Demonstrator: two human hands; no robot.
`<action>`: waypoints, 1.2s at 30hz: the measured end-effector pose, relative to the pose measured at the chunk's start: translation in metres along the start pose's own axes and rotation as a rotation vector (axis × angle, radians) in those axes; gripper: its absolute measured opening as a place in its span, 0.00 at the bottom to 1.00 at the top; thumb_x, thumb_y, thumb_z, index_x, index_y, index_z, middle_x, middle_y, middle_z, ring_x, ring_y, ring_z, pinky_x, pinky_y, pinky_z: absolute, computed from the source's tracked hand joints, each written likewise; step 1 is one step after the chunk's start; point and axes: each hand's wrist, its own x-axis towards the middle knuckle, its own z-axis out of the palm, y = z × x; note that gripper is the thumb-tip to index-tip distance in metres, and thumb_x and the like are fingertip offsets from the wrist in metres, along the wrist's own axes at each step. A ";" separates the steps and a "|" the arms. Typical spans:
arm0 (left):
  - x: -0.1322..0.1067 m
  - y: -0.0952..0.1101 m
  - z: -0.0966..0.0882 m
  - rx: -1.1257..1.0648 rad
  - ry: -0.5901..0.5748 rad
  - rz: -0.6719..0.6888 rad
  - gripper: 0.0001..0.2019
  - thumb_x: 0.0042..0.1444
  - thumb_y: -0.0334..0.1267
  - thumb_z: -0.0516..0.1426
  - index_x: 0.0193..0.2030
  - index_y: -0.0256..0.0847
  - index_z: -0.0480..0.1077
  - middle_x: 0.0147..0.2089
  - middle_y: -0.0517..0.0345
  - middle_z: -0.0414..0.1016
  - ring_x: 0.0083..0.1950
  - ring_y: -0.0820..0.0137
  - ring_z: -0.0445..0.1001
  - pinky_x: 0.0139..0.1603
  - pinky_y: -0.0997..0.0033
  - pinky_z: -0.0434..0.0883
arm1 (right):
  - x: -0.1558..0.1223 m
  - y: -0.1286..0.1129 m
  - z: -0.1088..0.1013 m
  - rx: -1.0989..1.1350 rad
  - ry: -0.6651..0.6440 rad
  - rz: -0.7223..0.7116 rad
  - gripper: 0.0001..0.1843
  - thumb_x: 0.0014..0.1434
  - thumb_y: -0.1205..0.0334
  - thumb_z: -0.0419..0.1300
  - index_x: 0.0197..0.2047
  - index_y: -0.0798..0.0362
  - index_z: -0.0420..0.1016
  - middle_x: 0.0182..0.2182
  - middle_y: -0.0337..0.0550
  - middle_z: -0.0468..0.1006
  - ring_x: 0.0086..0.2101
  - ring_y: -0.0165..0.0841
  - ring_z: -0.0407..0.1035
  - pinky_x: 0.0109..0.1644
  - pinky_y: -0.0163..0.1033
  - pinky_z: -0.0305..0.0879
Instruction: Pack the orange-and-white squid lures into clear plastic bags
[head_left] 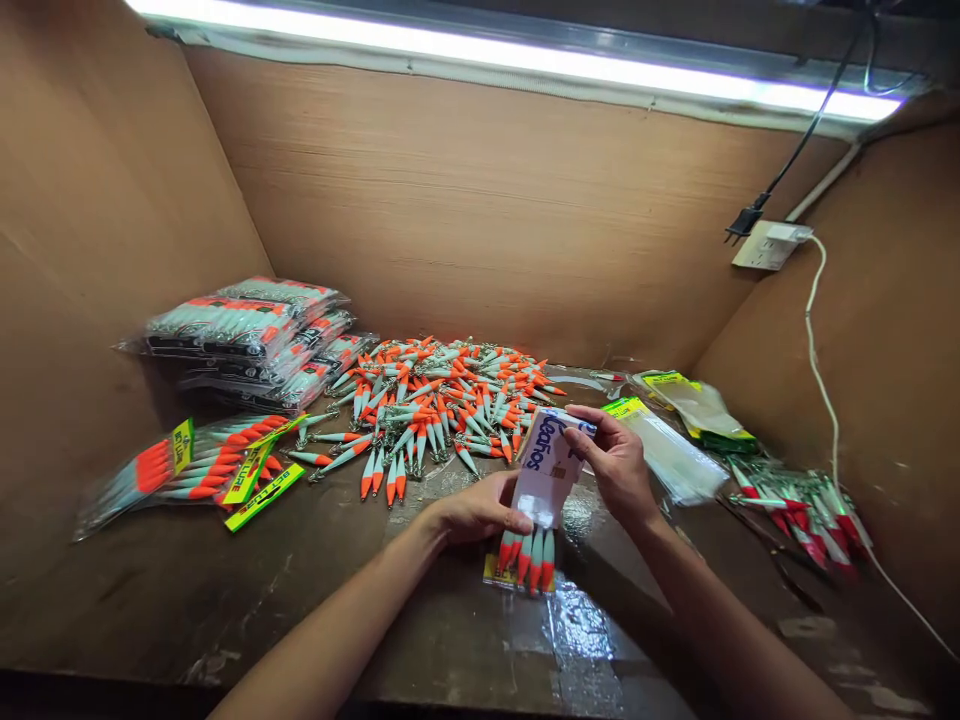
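Left hand (pixel 486 503) pinches the handwritten card (pixel 541 482) low, right hand (pixel 621 466) its top, toward the tabletop (pixel 315 600) front edge; light, even pressure should keep the fishing lures (pixel 535 560) aligned.

Left hand (pixel 486 508) grips low, thumb in front. Right hand (pixel 616 462) pinches above it. Both forearms (pixel 349 610) slant up toward the grip.
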 end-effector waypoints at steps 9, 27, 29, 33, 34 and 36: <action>0.001 -0.008 -0.002 -0.009 0.013 -0.116 0.51 0.40 0.28 0.73 0.70 0.48 0.57 0.62 0.44 0.71 0.60 0.55 0.73 0.59 0.56 0.67 | 0.015 0.002 -0.055 -0.011 0.414 -0.163 0.27 0.60 0.50 0.64 0.60 0.51 0.70 0.47 0.48 0.79 0.38 0.35 0.74 0.41 0.40 0.73; -0.001 0.004 0.011 0.185 0.009 0.069 0.52 0.44 0.34 0.72 0.73 0.49 0.52 0.66 0.41 0.66 0.67 0.48 0.64 0.63 0.48 0.63 | -0.007 -0.008 -0.030 -0.577 -0.437 -0.140 0.19 0.67 0.52 0.56 0.57 0.48 0.75 0.52 0.48 0.78 0.51 0.42 0.72 0.57 0.51 0.67; 0.000 0.004 0.014 0.188 0.017 0.096 0.50 0.42 0.35 0.73 0.71 0.49 0.56 0.66 0.43 0.66 0.67 0.50 0.64 0.64 0.50 0.62 | -0.009 -0.007 -0.028 -0.482 -0.512 -0.052 0.19 0.65 0.52 0.59 0.56 0.49 0.76 0.49 0.47 0.80 0.47 0.41 0.74 0.53 0.48 0.70; 0.001 0.001 0.013 0.184 0.102 0.039 0.43 0.41 0.37 0.74 0.65 0.45 0.65 0.57 0.47 0.74 0.58 0.56 0.72 0.57 0.57 0.68 | -0.012 -0.001 -0.026 -0.403 -0.369 -0.029 0.14 0.62 0.53 0.63 0.47 0.51 0.80 0.40 0.45 0.82 0.40 0.39 0.75 0.45 0.43 0.71; 0.002 -0.001 0.012 0.202 0.154 0.019 0.37 0.41 0.38 0.73 0.60 0.42 0.69 0.53 0.49 0.76 0.52 0.59 0.75 0.54 0.61 0.69 | -0.012 0.000 -0.026 -0.386 -0.304 -0.044 0.14 0.62 0.53 0.62 0.47 0.51 0.79 0.39 0.44 0.81 0.39 0.38 0.75 0.44 0.42 0.71; 0.004 -0.006 0.007 0.241 0.278 0.004 0.25 0.43 0.42 0.73 0.47 0.36 0.74 0.42 0.53 0.78 0.40 0.66 0.76 0.44 0.68 0.70 | -0.013 0.000 -0.029 -0.375 -0.180 -0.084 0.14 0.63 0.53 0.61 0.50 0.51 0.77 0.36 0.43 0.80 0.36 0.36 0.73 0.41 0.40 0.69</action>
